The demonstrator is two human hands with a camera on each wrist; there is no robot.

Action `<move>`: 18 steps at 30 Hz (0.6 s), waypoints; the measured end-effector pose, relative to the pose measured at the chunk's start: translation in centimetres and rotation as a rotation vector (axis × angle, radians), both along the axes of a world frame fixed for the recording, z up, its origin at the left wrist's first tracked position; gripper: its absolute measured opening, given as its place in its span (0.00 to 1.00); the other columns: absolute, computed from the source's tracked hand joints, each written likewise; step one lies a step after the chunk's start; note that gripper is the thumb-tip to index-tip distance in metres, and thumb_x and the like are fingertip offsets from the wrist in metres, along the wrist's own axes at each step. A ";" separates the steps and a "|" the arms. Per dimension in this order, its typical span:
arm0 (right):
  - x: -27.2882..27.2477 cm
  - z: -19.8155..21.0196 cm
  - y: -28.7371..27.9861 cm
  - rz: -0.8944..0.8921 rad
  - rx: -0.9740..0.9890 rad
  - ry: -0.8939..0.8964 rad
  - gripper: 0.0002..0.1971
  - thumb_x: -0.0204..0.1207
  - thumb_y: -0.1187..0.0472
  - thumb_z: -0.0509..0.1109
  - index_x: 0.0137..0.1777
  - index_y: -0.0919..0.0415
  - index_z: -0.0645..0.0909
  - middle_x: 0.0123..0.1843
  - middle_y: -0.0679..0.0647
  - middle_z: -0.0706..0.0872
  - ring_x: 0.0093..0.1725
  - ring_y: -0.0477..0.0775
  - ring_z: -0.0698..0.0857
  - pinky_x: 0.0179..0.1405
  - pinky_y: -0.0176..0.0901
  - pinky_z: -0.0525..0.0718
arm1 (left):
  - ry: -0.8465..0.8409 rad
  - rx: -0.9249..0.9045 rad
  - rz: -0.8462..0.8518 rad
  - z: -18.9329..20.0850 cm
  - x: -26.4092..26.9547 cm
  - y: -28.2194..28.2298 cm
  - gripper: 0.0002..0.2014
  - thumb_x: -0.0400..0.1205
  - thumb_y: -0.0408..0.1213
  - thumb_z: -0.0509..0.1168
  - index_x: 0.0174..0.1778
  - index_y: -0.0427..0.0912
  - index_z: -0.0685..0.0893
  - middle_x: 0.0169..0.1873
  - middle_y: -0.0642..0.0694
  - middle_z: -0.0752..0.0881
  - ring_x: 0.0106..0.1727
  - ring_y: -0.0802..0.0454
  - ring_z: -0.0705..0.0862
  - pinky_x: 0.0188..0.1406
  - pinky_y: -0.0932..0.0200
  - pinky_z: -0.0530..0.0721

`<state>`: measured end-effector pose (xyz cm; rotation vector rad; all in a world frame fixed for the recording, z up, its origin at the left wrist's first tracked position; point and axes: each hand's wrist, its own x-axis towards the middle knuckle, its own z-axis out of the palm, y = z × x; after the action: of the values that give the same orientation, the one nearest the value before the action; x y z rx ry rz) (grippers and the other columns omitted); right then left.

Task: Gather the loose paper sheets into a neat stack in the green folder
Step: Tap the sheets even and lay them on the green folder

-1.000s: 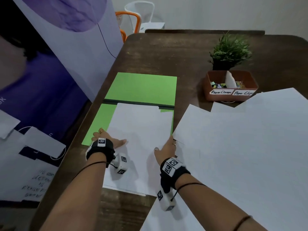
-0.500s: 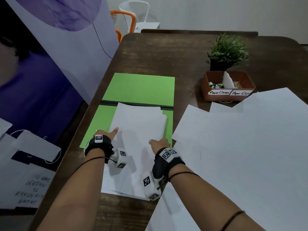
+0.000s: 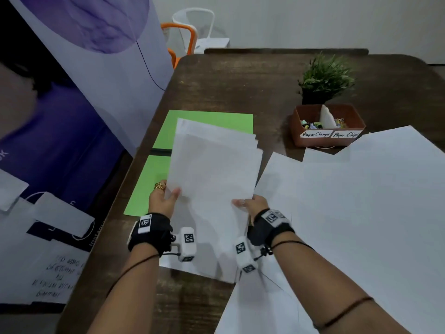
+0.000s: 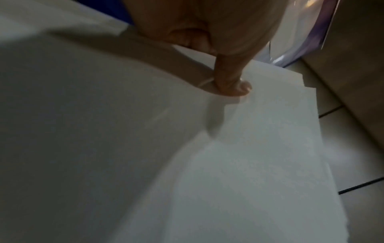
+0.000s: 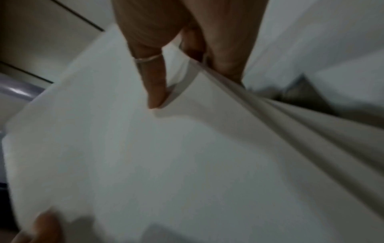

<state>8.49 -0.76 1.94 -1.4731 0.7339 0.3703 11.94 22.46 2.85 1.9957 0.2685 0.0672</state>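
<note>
Paper sheets [image 3: 212, 169] are the job, and a bundle of them is lifted off the table [image 3: 240, 83] between both hands, hanging over the open green folder [image 3: 166, 138], which lies along the table's left edge. At the bundle's near-left corner the left hand [image 3: 163, 201] pinches it, thumb [image 4: 230, 82] pressed on top and the other fingers underneath. One sheet [image 3: 207, 266] lies flat below the bundle, near the front edge. At the near-right corner the right hand [image 3: 252, 204] grips the same bundle, thumb [image 5: 154, 85] on top, and the wrist view shows the sheet edges fanned apart under it. The far edges are stepped too, not square. Farther right, many loose white sheets [image 3: 361, 213] spread across the table to its right edge, behind them a brown tray [image 3: 327, 138] of clips and a small plant [image 3: 325, 78].

The risk, as I judge it, is slippage: held only at two near corners, the fanned sheets could droop, slide apart or spill if either pinch loosens. Setting them down unsquared would leave a ragged pile, and corners may overhang the folder and crease.
</note>
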 end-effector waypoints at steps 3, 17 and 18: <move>-0.9 3.3 -3.4 -0.079 0.150 -0.238 0.12 0.64 0.79 0.74 0.47 0.68 0.84 0.41 0.57 0.90 0.50 0.62 0.86 0.48 0.43 0.88 | -0.127 -0.242 0.016 4.1 -2.1 -3.2 0.10 0.80 0.23 0.64 0.55 0.35 0.78 0.49 0.38 0.85 0.50 0.46 0.84 0.50 0.58 0.82; -9.1 19.0 -16.9 -0.100 -0.226 -0.857 0.16 0.68 0.79 0.72 0.42 0.56 0.82 0.40 0.46 0.87 0.37 0.32 0.87 0.41 0.25 0.83 | -0.313 -0.625 -0.089 13.6 -6.3 -17.5 0.10 0.75 0.25 0.68 0.39 0.20 0.76 0.29 0.21 0.70 0.25 0.66 0.78 0.37 0.70 0.79; -9.5 19.7 -17.8 -0.081 -0.240 -0.872 0.16 0.68 0.79 0.72 0.42 0.55 0.82 0.40 0.45 0.87 0.37 0.32 0.86 0.41 0.25 0.83 | -0.310 -0.633 -0.139 14.1 -6.2 -17.9 0.13 0.72 0.28 0.70 0.29 0.30 0.72 0.20 0.32 0.65 0.19 0.67 0.72 0.32 0.70 0.75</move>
<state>-0.98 -18.55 21.68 -1.6254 0.1280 -0.4316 5.69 4.58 16.92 1.3447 -0.0512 0.1784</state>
